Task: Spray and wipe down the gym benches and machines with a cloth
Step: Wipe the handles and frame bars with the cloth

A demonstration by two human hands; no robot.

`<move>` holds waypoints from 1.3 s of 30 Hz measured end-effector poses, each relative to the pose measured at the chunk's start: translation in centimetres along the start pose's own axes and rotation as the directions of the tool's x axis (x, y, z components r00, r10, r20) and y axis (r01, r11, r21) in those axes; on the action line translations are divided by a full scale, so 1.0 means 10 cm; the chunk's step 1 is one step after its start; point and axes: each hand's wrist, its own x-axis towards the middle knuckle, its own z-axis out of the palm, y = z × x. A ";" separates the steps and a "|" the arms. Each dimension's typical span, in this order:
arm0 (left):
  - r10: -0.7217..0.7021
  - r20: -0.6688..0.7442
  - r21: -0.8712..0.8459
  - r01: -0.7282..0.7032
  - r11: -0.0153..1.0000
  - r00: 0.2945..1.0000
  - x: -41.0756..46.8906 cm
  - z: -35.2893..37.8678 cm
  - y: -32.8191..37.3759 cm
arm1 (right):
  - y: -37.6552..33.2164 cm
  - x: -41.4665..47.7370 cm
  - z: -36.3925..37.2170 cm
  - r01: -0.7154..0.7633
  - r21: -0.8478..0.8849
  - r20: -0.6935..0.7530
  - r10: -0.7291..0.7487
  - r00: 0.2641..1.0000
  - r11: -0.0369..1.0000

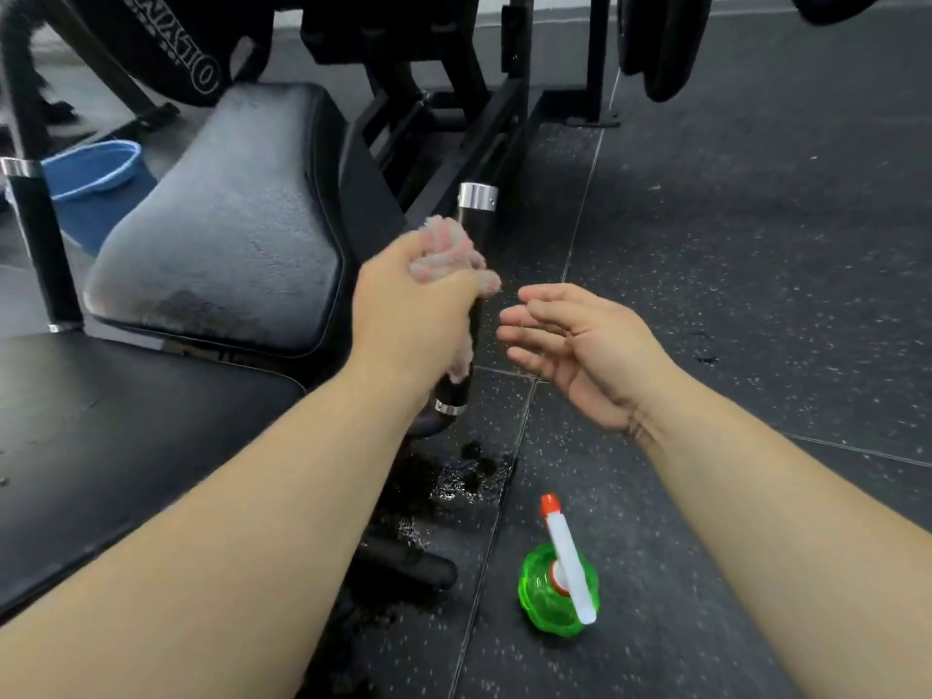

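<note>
My left hand [408,305] grips cloth [444,244] round the handle [476,219]; right hand [580,345] spread, empty. Handle mid-wipe; other machines likely left.

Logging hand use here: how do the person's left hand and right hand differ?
The left hand is curled round a fluffy pink cloth, wrapping it on the black chrome-capped machine handle; the right hand holds nothing. The left hand is clenched; the right hand is loosely open, fingers extended. The left hand is on the handle; the right hand hovers beside it, apart. Both are bare.
</note>
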 end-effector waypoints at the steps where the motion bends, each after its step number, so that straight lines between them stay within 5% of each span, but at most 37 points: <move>1: -0.014 -0.090 -0.028 0.011 1.000 0.996 0.16 -0.03 0.01 | 0.02 0.04 -0.03 0.002 0.014 -0.047 -0.001 0.999 1.000; 6: -0.164 -0.035 -0.176 0.156 0.972 0.986 0.51 0.17 -0.08 | 0.17 0.09 -0.05 -0.024 -0.072 -0.117 0.015 0.993 0.997; 13: 0.026 -0.185 -0.009 -0.028 1.000 0.982 0.43 0.30 -0.35 | 0.25 0.13 -0.16 -0.033 -0.050 -0.208 0.022 0.978 0.998; 19: -0.202 -0.147 0.119 0.220 0.968 0.968 -0.22 0.04 -0.99 | 0.35 0.12 -0.03 -0.042 -0.117 -0.193 0.019 0.981 0.992; 21: -0.150 -0.149 0.223 0.181 0.958 0.977 -0.10 0.05 -0.89 | 0.36 0.13 0.12 -0.026 -0.105 -0.153 0.010 0.988 0.994; 25: 0.079 -0.199 0.115 -0.057 0.992 0.977 0.52 0.22 -0.25 | 0.29 0.15 0.24 0.009 -0.021 -0.079 -0.010 0.997 1.000; 30: 0.145 -0.204 0.391 -0.055 0.919 0.968 0.48 0.30 -0.33 | 0.22 0.14 0.12 -0.001 0.075 -0.082 0.007 0.997 0.997; 39: -0.016 -0.035 0.619 0.035 0.785 0.999 -0.23 -0.21 -1.27 | 0.39 0.12 0.04 -0.105 -0.101 -0.243 0.078 0.967 0.989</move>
